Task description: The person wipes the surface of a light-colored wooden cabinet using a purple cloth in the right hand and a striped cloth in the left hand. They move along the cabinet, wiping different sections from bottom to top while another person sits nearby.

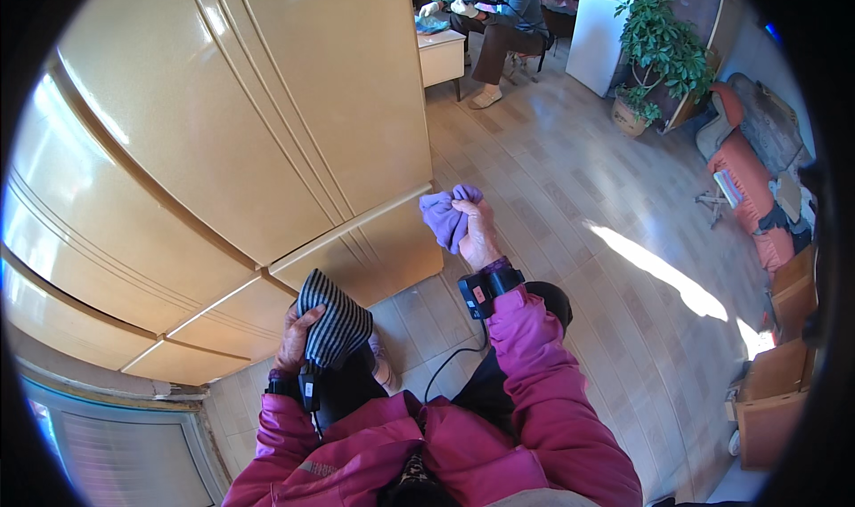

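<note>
My left hand (294, 337) grips a folded striped cloth (336, 320) in black and white, the thumb lying over its edge. It is held above my left thigh. Bunched in my right hand (478, 230) is a purple cloth (446, 216), raised out before me near the lower corner of a glossy yellowish wardrobe (320, 106). The fingers of my right hand are partly hidden by the cloth. The wardrobe's doors and lower drawers (364, 256) look shut.
A person (518, 19) wearing gloves sits at the back beside a white low table (442, 59). A potted plant (658, 59) stands by a white cabinet (601, 29). To the right are a salmon-coloured padded chair (741, 173) and wooden furniture (775, 373). A window (133, 447) is at lower left.
</note>
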Tool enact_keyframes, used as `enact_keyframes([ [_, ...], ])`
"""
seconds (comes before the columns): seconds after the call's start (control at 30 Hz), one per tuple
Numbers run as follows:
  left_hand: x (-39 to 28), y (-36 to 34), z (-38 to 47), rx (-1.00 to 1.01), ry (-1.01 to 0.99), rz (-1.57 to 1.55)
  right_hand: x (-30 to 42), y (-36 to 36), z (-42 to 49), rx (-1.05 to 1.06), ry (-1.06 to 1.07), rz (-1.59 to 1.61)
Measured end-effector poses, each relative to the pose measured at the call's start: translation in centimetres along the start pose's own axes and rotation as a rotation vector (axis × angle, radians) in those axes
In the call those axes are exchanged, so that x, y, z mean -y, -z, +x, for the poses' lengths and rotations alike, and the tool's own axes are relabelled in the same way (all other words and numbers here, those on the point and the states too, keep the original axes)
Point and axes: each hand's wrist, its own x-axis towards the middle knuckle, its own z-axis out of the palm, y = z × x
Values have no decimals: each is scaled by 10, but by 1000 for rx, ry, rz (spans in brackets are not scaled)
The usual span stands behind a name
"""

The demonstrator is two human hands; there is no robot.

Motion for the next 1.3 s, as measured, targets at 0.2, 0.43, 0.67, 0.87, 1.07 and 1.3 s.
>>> enact_keyframes([
  [0.2,4,6,4,15,-1,8,-2,6,-2,-160,-1,-6],
  [0.43,10,10,0,1,-12,3,-5,-10,-13,-2,-106,28],
  [0.67,11,22,10,-12,15,36,-89,32,20,-257,-77,-80],
  [0.87,25,39,21,-25,0,-26,-161,70,25,-168,-169,-155],
  [1.07,28,40,24,-9,-4,-65,-188,75,46,-274,-355,-210],
  [1.3,28,38,24,-35,12,-57,-191,105,85,-172,-208,-214],
])
